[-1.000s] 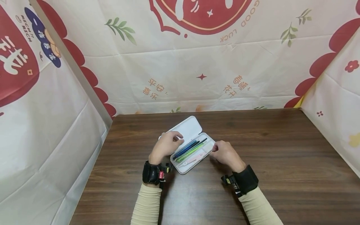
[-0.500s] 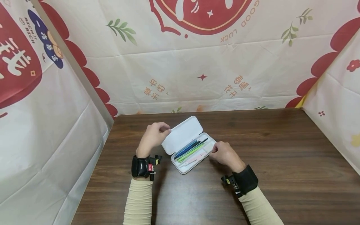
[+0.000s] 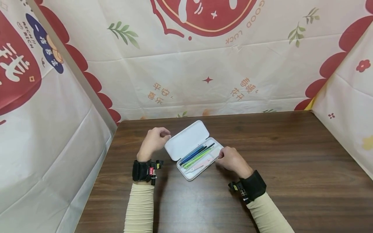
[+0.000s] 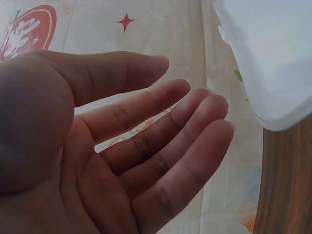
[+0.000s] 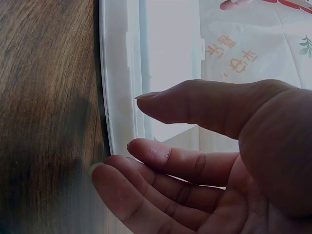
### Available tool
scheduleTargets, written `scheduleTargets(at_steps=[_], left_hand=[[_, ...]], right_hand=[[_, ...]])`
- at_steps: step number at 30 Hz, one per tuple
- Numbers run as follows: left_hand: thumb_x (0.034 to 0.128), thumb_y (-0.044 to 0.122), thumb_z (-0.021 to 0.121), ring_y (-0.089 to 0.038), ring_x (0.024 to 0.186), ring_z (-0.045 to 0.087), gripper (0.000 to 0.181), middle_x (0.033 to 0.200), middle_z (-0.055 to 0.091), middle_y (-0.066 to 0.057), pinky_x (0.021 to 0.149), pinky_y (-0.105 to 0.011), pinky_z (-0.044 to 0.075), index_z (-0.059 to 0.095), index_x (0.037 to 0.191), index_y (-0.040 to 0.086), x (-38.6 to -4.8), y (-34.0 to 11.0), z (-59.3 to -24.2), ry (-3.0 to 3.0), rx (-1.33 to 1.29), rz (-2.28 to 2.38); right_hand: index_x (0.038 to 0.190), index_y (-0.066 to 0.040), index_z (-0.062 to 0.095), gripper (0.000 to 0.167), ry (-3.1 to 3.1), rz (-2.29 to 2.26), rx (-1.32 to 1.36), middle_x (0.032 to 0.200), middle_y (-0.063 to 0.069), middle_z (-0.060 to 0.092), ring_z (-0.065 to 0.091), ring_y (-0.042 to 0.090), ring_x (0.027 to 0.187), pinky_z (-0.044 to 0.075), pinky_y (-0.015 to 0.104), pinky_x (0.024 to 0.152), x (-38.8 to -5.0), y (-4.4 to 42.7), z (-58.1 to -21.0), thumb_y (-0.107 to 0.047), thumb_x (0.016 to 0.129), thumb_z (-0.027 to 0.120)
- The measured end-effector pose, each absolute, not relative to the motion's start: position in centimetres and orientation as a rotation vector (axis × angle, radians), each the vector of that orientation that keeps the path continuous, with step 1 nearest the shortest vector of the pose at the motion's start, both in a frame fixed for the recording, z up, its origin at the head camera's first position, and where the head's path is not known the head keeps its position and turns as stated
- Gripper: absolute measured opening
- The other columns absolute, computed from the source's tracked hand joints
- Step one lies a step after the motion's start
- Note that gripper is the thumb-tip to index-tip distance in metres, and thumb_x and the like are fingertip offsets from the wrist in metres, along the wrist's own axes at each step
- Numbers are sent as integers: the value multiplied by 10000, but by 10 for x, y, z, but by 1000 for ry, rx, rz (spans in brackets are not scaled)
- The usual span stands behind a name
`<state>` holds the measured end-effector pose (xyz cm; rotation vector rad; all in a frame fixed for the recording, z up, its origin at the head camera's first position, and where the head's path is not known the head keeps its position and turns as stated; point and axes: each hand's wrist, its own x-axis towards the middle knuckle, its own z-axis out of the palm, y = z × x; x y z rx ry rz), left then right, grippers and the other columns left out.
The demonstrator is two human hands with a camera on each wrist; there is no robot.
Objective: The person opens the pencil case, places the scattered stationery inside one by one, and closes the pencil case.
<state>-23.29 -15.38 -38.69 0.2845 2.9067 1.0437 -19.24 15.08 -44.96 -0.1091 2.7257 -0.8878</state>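
A white pencil case [image 3: 188, 177] lies on the table with its lid [image 3: 187, 140] swung back. Inside are several pens, blue and dark ones [image 3: 193, 156] and green ones [image 3: 198, 158], plus a pale pink-and-white item [image 3: 201, 165] of unclear kind. My left hand [image 3: 153, 142] is just left of the lid, empty; in the left wrist view its loosely bent fingers [image 4: 195, 146] stand apart from the lid's corner. At the case's right end is my right hand [image 3: 233, 161]. Its fingers [image 5: 122, 195] lie at the case's edge, thumb and index apart; whether they touch it is hard to tell.
The brown wooden table [image 3: 291, 161] reaches back to a printed cloth [image 3: 204, 64]. More cloth hangs along the left side [image 3: 67, 136] and the right side. Both wrists wear black straps with small cameras.
My left hand has moved left, away from over the case and past the lid, uncovering the lid's left end. My right hand has stayed by the case's right end.
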Motion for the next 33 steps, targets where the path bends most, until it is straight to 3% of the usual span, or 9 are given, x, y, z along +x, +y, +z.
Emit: scheduleTargets(at_steps=[33], left_hand=[[975, 179, 593, -310, 992, 653, 229, 1113, 698, -168, 820, -450, 530, 718, 1103, 36, -250, -151, -403, 2846, 140, 1043]], right_hand=[[632, -96, 563, 217, 2738, -885, -216, 578, -29, 430, 439, 128, 509, 327, 247, 485, -187, 138, -456, -97, 827, 658]])
